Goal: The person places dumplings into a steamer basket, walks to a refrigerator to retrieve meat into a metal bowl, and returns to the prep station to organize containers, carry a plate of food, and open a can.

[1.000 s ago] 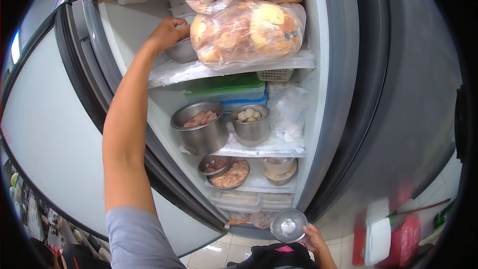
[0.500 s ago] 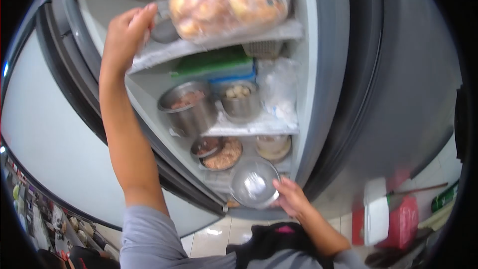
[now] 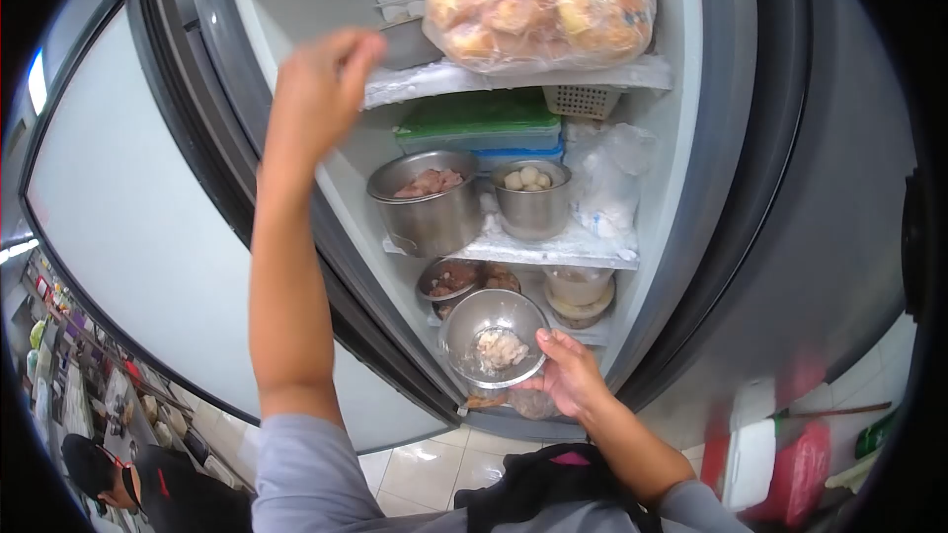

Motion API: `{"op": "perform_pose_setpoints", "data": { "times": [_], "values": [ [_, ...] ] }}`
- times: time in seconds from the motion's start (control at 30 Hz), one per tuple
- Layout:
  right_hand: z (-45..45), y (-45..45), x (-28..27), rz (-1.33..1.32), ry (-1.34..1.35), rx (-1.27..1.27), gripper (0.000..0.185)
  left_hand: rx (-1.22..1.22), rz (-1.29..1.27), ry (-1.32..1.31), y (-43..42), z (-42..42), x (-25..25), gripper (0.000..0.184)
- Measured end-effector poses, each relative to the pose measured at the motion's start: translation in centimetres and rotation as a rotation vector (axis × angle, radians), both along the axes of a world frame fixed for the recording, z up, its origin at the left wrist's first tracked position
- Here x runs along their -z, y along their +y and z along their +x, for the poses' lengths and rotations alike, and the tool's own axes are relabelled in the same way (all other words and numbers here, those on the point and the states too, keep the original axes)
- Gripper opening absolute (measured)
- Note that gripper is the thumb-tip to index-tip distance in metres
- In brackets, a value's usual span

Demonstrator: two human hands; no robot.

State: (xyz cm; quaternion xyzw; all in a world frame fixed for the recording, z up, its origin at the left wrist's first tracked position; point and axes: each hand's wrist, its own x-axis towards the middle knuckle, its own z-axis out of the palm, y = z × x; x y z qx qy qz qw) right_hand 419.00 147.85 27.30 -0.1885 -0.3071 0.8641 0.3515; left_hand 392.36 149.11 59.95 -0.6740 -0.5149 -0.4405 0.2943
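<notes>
Right grip (image 3: 573, 373) holds | shiny metal bowl (image 3: 462, 333) | pale lump (image 3: 501, 348), perhaps meat

Shiny round metal bowl (image 3: 466, 321), mouth facing up, pale lumpy food (image 3: 501, 348) inside, rim in the right grip (image 3: 573, 375)

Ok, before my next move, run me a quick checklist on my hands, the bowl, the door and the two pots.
1. Right hand has hold of the bowl: ok, at its side.
2. Pale food inside the bowl: ok.
3. Left hand empty: cannot tell, blurred.
4. Door open: ok.
5. Large pot and small pot upright on their shelf: ok.
6. Both pots covered: not ok, contents show.
</notes>
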Motion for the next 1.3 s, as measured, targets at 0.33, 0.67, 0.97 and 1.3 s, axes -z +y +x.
{"op": "perform_pose_setpoints", "data": {
  "times": [0.33,0.67,0.97,1.3],
  "values": [
    [-0.1,-1.3,0.4,0.052,-0.017,0.012,0.032,-0.489,-0.833,0.147,15.1,-3.4,-11.7,0.025],
    [2.1,-1.9,2.3,0.012,-0.014,0.137,0.026,-0.545,-0.737,0.466,14.9,-3.1,-12.8,0.012],
    [-0.7,-1.8,0.8,0.005,-0.011,0.103,0.028,0.184,-0.287,-0.226,1.1,-4.5,-7.3,0.031],
    [-5.7,-3.3,3.2,-0.002,-0.049,-0.118,0.026,0.095,-0.655,-0.246,-17.3,1.5,25.9,0.017]
  ]
}}
